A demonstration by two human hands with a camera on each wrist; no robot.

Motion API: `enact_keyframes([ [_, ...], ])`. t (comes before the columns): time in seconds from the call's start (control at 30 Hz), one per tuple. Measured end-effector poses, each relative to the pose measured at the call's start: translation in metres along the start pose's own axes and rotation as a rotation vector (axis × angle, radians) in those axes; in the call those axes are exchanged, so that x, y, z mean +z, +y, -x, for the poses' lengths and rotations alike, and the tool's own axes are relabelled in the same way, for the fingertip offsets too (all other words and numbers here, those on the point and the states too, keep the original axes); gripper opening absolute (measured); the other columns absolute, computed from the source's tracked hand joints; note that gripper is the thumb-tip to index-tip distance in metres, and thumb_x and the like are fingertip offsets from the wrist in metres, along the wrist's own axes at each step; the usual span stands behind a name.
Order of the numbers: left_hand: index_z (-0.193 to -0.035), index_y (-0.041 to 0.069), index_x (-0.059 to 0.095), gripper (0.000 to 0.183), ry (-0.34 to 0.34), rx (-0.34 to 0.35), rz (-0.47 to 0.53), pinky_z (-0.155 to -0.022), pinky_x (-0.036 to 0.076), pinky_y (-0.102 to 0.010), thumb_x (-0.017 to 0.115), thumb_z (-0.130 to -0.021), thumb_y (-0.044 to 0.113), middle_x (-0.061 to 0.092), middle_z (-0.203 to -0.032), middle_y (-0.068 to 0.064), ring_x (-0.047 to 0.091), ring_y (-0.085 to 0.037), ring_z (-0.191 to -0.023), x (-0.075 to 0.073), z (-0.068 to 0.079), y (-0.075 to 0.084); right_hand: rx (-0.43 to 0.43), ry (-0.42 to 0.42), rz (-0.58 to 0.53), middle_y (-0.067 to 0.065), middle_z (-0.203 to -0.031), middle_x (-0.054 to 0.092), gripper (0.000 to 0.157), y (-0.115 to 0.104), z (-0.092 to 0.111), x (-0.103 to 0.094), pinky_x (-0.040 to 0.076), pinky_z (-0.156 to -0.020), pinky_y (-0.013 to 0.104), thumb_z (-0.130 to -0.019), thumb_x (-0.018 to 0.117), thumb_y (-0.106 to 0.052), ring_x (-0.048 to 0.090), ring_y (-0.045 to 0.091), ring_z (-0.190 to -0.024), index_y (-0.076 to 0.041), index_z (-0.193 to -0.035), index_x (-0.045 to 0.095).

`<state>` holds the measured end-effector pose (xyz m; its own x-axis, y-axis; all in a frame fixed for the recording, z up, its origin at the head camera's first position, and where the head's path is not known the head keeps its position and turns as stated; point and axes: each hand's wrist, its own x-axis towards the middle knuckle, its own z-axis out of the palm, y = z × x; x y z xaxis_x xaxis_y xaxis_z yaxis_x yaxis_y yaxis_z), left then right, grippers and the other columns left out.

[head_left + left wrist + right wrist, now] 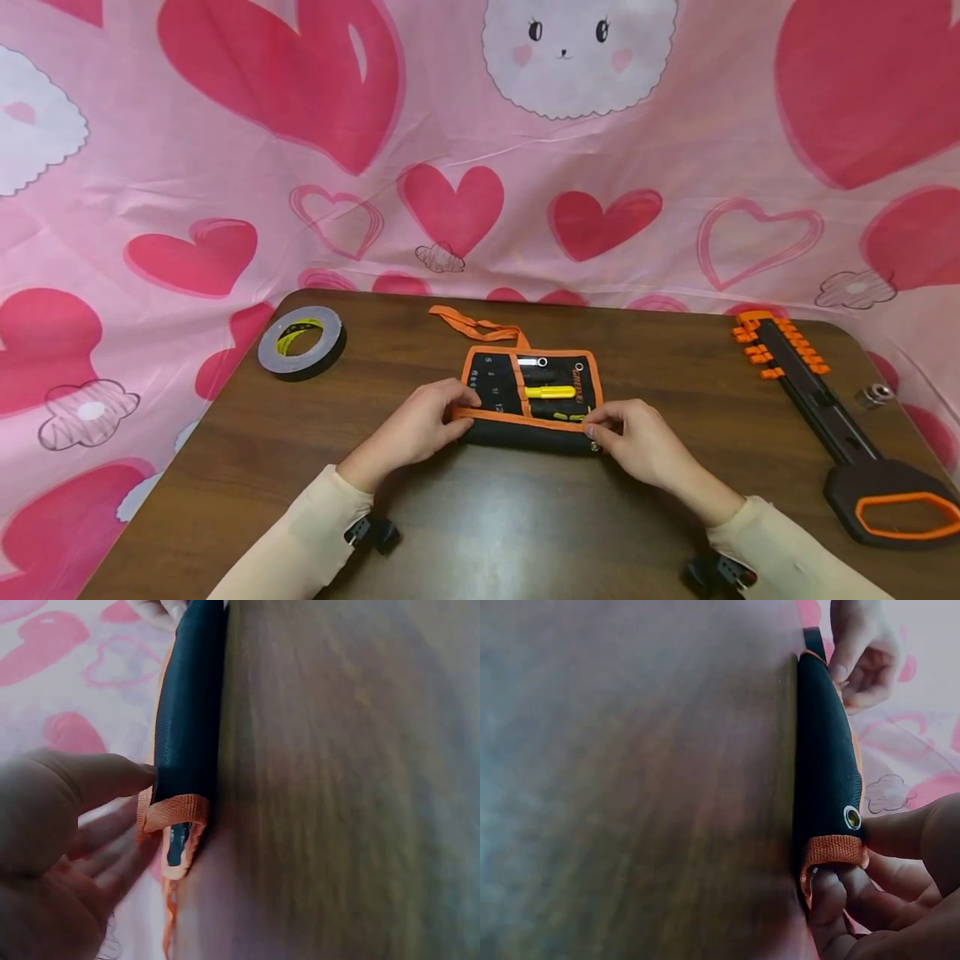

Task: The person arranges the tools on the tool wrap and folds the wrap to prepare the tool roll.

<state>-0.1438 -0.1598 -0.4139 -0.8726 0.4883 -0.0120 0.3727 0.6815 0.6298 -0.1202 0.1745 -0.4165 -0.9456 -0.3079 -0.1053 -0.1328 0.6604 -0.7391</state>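
A black tool roll (491, 379) with orange trim lies on the table, its near side folded up into a thick black edge (517, 436). In its pockets show a yellow handle (551, 392) and a silver ring-ended tool (532, 362). My left hand (427, 421) pinches the fold at its left end, thumb on the near face. At the right end my right hand (641, 437) grips the fold's corner, with the thumb beside a metal eyelet (853, 817) and fingers at the orange-bound opening. An orange strap (487, 329) trails from the roll's far edge.
A roll of tape (326, 350) lies at the far left of the brown table (375, 333). On the right lies a long black tool (813, 400) with orange clips and a looped handle. Near the right edge stands a small metal cylinder (874, 396). Pink fabric (465, 108) hangs behind.
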Motion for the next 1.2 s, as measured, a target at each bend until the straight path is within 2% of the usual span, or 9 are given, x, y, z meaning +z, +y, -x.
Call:
enact_keyframes([
  [0.13, -0.114, 0.012, 0.076, 0.021, 0.022, 0.184, -0.136, -0.102, 0.061, -0.041, 0.085, -0.094, 0.011, 0.072, -0.122, -0.001, 0.067, -0.018, -0.112, -0.002, 0.007, 0.003, 0.029, -0.042, -0.031, 0.000, -0.083, 0.073, 0.011, 0.000, -0.004, -0.003, 0.051, -0.061, 0.027, -0.099, 0.077, -0.010, 0.060, 0.014, -0.069, -0.003, -0.105, 0.083],
  [0.2, -0.116, 0.011, 0.077, 0.023, -0.007, 0.247, -0.186, -0.106, 0.059, -0.041, 0.085, -0.095, 0.013, 0.071, -0.126, -0.002, 0.066, -0.019, -0.119, -0.003, 0.008, 0.003, 0.050, -0.058, -0.042, 0.001, -0.082, 0.073, 0.012, 0.000, -0.006, -0.004, 0.050, -0.060, 0.028, -0.099, 0.077, -0.010, 0.061, 0.015, -0.068, -0.002, -0.105, 0.083],
  [0.3, -0.123, 0.008, 0.076, 0.029, -0.083, 0.289, -0.225, -0.109, 0.058, -0.040, 0.084, -0.096, 0.014, 0.070, -0.132, -0.004, 0.065, -0.020, -0.124, -0.003, 0.007, 0.003, 0.085, -0.065, -0.049, 0.001, -0.081, 0.072, 0.012, -0.001, -0.007, -0.006, 0.050, -0.058, 0.029, -0.099, 0.077, -0.011, 0.061, 0.016, -0.067, -0.002, -0.105, 0.083],
  [0.43, -0.126, 0.008, 0.075, 0.032, -0.149, 0.283, -0.255, -0.109, 0.058, -0.038, 0.084, -0.096, 0.015, 0.069, -0.132, -0.004, 0.065, -0.019, -0.123, 0.003, 0.003, 0.001, 0.109, -0.068, -0.067, 0.002, -0.081, 0.071, 0.011, -0.001, -0.008, -0.005, 0.051, -0.057, 0.029, -0.099, 0.077, -0.009, 0.061, 0.016, -0.066, -0.002, -0.105, 0.082],
  [0.6, -0.122, 0.010, 0.076, 0.029, -0.142, 0.280, -0.262, -0.105, 0.060, -0.037, 0.085, -0.095, 0.011, 0.073, -0.125, -0.002, 0.068, -0.017, -0.117, 0.007, -0.001, -0.002, 0.099, -0.055, -0.051, 0.002, -0.084, 0.072, 0.010, -0.002, -0.009, -0.003, 0.054, -0.061, 0.028, -0.099, 0.077, -0.008, 0.062, 0.016, -0.067, -0.003, -0.107, 0.078],
  [0.73, -0.120, 0.011, 0.078, 0.025, -0.137, 0.274, -0.249, -0.103, 0.061, -0.038, 0.083, -0.095, 0.009, 0.076, -0.120, -0.001, 0.070, -0.016, -0.113, 0.006, -0.003, 0.000, -0.018, 0.056, 0.072, -0.001, -0.090, 0.072, 0.012, -0.004, -0.003, -0.001, 0.052, -0.068, 0.028, -0.095, 0.082, -0.012, 0.061, 0.014, -0.076, -0.008, -0.105, 0.078],
  [0.9, -0.117, 0.011, 0.079, 0.021, -0.126, 0.245, -0.229, -0.099, 0.062, -0.039, 0.080, -0.097, 0.008, 0.079, -0.116, -0.002, 0.073, -0.016, -0.109, 0.004, -0.008, 0.003, -0.260, 0.199, 0.231, -0.005, -0.102, 0.073, 0.018, -0.006, 0.009, 0.004, 0.052, -0.076, 0.032, -0.088, 0.089, -0.010, 0.060, 0.016, -0.092, -0.016, -0.102, 0.080],
  [1.03, -0.119, 0.010, 0.079, 0.020, -0.140, 0.205, -0.196, -0.101, 0.062, -0.043, 0.078, -0.099, 0.010, 0.080, -0.118, -0.004, 0.074, -0.019, -0.109, 0.000, -0.013, 0.002, -0.370, 0.180, 0.335, -0.004, -0.113, 0.076, 0.025, -0.007, 0.012, 0.007, 0.060, -0.088, 0.038, -0.086, 0.092, -0.013, 0.065, 0.017, -0.103, -0.015, -0.109, 0.081],
  [1.2, -0.121, 0.010, 0.079, 0.021, -0.177, 0.127, -0.073, -0.100, 0.062, -0.041, 0.076, -0.101, 0.011, 0.081, -0.118, -0.003, 0.073, -0.015, -0.106, -0.003, -0.021, -0.002, -0.373, 0.151, 0.413, 0.001, -0.118, 0.076, 0.036, -0.009, 0.012, 0.008, 0.060, -0.097, 0.047, -0.086, 0.093, -0.015, 0.067, 0.022, -0.112, -0.012, -0.118, 0.078],
])
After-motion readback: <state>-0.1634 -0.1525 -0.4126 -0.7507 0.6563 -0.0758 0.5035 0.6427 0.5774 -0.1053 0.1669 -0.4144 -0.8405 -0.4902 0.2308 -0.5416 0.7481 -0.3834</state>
